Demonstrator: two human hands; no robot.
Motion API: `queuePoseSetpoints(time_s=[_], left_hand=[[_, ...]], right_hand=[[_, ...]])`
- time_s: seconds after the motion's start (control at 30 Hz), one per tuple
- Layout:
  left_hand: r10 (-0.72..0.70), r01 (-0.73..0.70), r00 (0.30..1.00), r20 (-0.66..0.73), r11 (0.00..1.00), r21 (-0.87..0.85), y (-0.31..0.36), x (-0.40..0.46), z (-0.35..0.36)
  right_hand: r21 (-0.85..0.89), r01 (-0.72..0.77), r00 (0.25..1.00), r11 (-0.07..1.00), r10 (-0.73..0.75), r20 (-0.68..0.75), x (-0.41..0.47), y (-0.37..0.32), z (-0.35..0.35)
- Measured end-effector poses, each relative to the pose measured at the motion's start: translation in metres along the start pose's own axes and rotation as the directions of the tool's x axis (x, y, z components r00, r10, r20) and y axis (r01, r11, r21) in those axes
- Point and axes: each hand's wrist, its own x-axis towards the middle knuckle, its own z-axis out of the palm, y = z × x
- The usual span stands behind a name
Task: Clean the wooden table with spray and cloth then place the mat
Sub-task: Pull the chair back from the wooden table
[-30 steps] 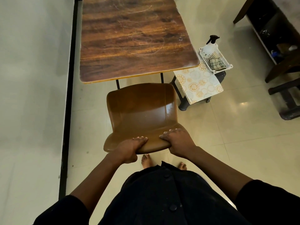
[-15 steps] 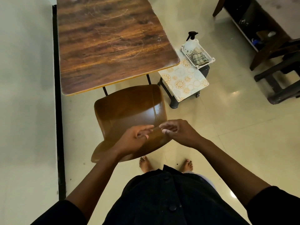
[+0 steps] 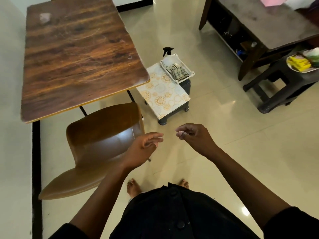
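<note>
The wooden table fills the upper left, its top streaked and scratched. To its right a patterned mat lies on a low dark stool. A white basket sits on the mat's far end and holds a spray bottle with a black trigger and a folded checked cloth. My left hand and my right hand hover empty over the floor below the stool, fingers loosely curled, holding nothing.
A brown chair stands pulled back from the table's near edge, just left of my left hand. A dark bench and stool with a plate of items stand at the right. Tiled floor lies between.
Both hands let go of the chair back and lifted off it, drifting right over the floor. The view swung right, bringing the stool and basket closer to centre.
</note>
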Motion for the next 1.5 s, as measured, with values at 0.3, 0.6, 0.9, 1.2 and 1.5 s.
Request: queuePoseSetpoints(time_s=[0.3,0.6,0.9,1.2,1.5], left_hand=[[0.071,-0.072,0.996,-0.05,0.997,-0.018,0.058,0.08,0.058],[0.053,-0.054,0.998,-0.021,0.998,-0.041,0.107,0.194,0.072],[0.044,-0.04,0.997,0.057,0.998,-0.055,0.161,0.329,0.066],[0.047,-0.047,0.991,0.128,0.999,-0.005,0.206,0.443,0.073],[-0.001,-0.002,0.999,-0.032,0.996,-0.091,0.252,0.564,0.108]], right_hand=[[0.089,0.006,0.994,0.996,0.004,-0.113,0.026,0.029,-0.096],[0.096,0.015,0.982,0.995,0.004,-0.189,0.1,0.038,-0.164],[0.138,-0.07,0.962,0.988,0.103,-0.252,0.201,0.027,-0.236],[0.201,-0.1,0.952,0.975,0.153,-0.266,0.295,0.043,-0.298],[0.136,-0.095,0.979,0.986,0.117,-0.165,0.412,0.066,-0.405]])
